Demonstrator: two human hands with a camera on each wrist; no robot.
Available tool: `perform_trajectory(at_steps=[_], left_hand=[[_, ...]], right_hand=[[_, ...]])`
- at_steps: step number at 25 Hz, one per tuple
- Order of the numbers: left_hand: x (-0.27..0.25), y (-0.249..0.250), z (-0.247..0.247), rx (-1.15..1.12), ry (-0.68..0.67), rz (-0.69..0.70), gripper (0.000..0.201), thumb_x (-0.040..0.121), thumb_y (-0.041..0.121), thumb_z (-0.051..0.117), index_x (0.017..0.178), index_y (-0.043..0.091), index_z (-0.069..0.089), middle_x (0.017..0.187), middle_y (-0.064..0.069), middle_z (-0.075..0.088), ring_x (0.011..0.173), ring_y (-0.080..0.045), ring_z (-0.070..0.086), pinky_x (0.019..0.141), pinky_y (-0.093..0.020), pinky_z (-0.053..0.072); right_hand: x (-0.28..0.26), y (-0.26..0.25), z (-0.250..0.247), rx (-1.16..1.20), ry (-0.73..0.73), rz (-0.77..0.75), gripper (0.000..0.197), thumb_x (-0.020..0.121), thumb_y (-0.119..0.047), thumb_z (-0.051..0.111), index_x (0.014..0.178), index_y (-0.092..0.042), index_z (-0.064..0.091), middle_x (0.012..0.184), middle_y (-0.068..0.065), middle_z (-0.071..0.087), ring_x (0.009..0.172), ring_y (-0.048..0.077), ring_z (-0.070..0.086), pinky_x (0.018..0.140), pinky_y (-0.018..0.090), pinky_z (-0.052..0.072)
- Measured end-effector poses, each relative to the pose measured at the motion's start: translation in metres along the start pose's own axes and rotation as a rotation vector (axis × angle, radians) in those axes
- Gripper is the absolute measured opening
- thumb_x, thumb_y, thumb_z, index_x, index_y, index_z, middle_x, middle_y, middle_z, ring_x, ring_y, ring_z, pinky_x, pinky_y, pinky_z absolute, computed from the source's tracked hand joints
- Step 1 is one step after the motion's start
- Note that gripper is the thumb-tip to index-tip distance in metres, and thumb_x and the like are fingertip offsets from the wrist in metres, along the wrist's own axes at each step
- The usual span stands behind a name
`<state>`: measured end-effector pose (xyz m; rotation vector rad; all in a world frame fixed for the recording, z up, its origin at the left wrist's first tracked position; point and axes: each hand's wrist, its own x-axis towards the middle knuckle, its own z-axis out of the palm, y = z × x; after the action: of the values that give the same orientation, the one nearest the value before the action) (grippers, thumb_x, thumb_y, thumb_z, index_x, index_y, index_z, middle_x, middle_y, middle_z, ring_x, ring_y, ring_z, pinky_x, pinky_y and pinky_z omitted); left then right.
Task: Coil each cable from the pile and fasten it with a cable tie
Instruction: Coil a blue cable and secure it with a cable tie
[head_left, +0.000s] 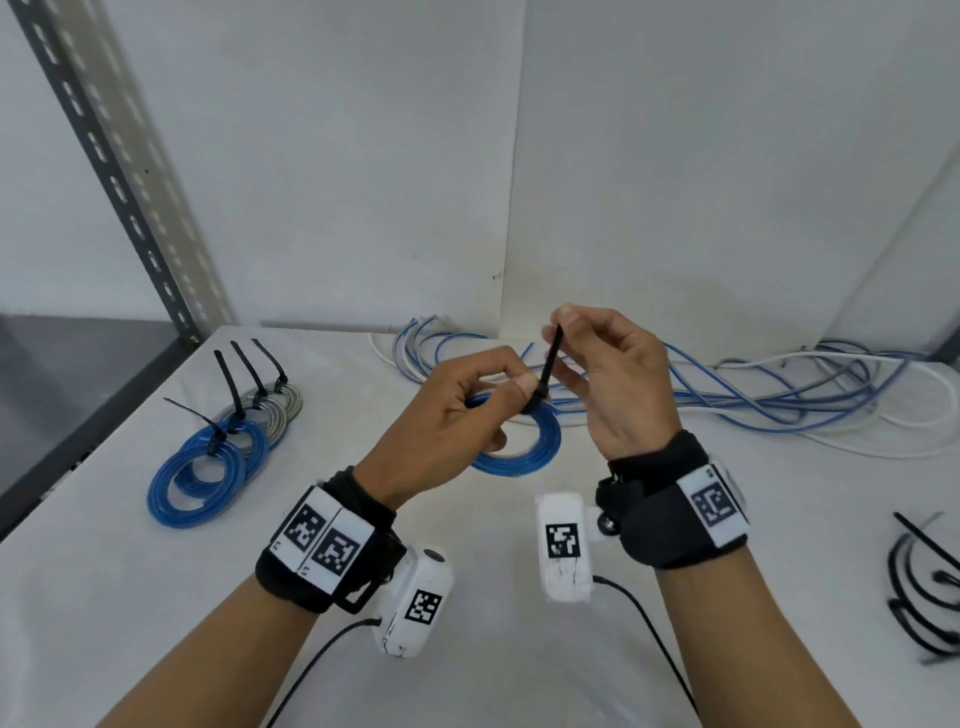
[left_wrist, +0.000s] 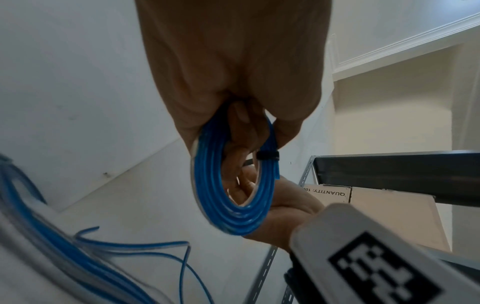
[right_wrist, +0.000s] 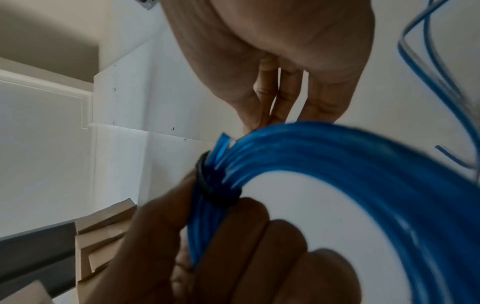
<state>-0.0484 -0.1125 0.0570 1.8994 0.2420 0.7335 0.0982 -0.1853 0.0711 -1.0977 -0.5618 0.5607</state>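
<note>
Above the white bench (head_left: 130, 571), behind which the loose cable pile (head_left: 779, 395) sprawls, the left hand (head_left: 447, 431) grips a blue coil (head_left: 524, 457) while the right hand (head_left: 618, 384) pinches the upright tail of its black cable tie (head_left: 549, 364); tied coils (head_left: 218, 457) lie at left.

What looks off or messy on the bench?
Nothing damaged or spilled. Only the loose cables at the back lie in a tangle. The tied coils overlap in a row at left, with uncut tie tails sticking up.
</note>
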Motion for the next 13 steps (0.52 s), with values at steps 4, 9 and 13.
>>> perform_trajectory(at_steps=[4,9,13], left_hand=[[0.0,0.002,0.005,-0.065,0.05,-0.021,0.032,0.103,0.026,0.055,0.087,-0.001,0.062,0.059,0.012,0.052,0.05,-0.013,0.033,0.056,-0.033,0.04],[-0.001,0.001,0.01,-0.092,0.052,-0.05,0.042,0.096,0.036,0.06,0.085,-0.004,0.061,0.061,-0.004,0.048,0.05,-0.017,0.028,0.052,-0.039,0.029],[0.0,-0.003,0.013,-0.137,0.074,-0.095,0.045,0.092,0.039,0.06,0.085,-0.005,0.059,0.059,0.001,0.049,0.049,-0.014,0.029,0.051,-0.036,0.03]], right_hand=[[-0.005,-0.001,0.003,0.036,-0.048,-0.013,0.018,0.102,-0.009,0.057,0.11,0.007,0.061,0.083,0.012,0.075,0.078,0.026,0.076,0.063,0.031,0.059],[-0.008,-0.004,0.004,0.037,-0.029,-0.052,0.022,0.102,-0.009,0.056,0.112,0.01,0.06,0.073,0.009,0.073,0.07,0.026,0.075,0.061,0.031,0.059],[-0.007,-0.001,0.006,0.065,-0.012,-0.061,0.022,0.102,-0.009,0.056,0.111,0.01,0.06,0.072,0.008,0.072,0.07,0.026,0.075,0.062,0.03,0.059]])
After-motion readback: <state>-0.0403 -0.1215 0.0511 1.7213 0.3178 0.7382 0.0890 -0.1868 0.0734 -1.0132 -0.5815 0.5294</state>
